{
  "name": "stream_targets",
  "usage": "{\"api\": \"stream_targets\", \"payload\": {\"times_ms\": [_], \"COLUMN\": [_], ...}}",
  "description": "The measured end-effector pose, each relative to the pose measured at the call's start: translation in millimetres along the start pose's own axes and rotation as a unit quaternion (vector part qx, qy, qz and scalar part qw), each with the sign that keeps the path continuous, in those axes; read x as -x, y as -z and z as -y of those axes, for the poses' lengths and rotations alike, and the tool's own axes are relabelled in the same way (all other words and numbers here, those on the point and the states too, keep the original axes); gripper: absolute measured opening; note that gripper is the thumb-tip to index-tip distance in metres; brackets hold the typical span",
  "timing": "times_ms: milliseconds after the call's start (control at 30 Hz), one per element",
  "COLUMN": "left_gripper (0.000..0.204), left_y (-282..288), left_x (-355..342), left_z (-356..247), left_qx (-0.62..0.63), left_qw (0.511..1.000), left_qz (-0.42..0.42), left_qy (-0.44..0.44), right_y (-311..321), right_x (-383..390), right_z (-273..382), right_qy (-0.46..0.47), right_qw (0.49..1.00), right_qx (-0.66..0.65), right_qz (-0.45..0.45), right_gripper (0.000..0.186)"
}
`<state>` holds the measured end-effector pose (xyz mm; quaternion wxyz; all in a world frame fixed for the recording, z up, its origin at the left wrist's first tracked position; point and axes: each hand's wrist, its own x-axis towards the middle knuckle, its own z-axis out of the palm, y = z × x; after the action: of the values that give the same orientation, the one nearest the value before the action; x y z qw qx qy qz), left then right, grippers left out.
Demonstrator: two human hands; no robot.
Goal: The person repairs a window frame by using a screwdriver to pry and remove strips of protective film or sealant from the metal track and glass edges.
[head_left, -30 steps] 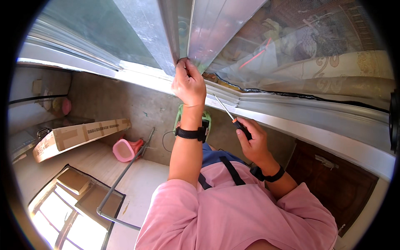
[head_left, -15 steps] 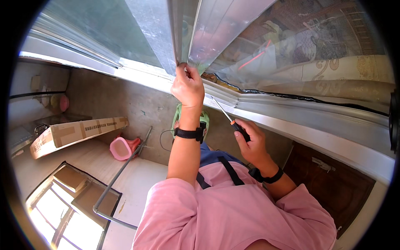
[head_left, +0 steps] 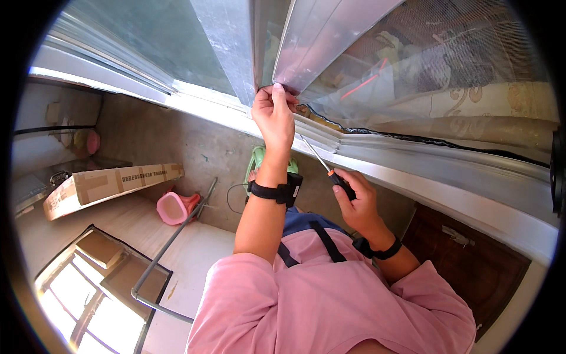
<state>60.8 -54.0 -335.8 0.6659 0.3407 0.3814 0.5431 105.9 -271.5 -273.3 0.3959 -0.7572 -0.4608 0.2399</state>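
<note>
Sunlit concrete wall and a grey window track [head_left: 413,177] fill the view; the left hand [head_left: 272,115] pinches the base of the upright aluminium frame [head_left: 259,53], the right hand [head_left: 354,200] wraps a screwdriver [head_left: 327,168] angled into that joint. Best steady the frame firmly and lever gently, tip seated.

We see the box [head_left: 109,187] far left of the window frame [head_left: 239,56], and the potty [head_left: 173,207] just right of the box.
</note>
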Motion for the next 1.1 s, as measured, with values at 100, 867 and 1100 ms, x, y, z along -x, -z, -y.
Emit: {"api": "stream_targets", "payload": {"times_ms": [100, 867, 1100], "left_gripper": [0.027, 0.038, 0.035], "left_y": [2.0, 103.1, 141.8], "left_x": [-2.9, 15.4, -0.6], "left_z": [0.6, -116.1, -209.9], "left_qx": [0.015, -0.483, -0.460], "left_qw": [1.000, 0.849, 0.841], "left_qz": [0.016, 0.016, -0.065], "left_qy": [-0.011, -0.212, -0.276], "right_y": [0.8, 70.4, 148.9], "right_x": [-0.1, 13.0, 56.8], "right_z": [0.8, 18.5, 23.9], "right_qy": [-0.009, 0.101, 0.051], "right_qw": [1.000, 0.995, 0.999], "right_qx": [-0.007, -0.018, -0.010], "right_qz": [-0.013, -0.008, -0.010], "right_gripper": [0.031, 0.030, 0.031]}}
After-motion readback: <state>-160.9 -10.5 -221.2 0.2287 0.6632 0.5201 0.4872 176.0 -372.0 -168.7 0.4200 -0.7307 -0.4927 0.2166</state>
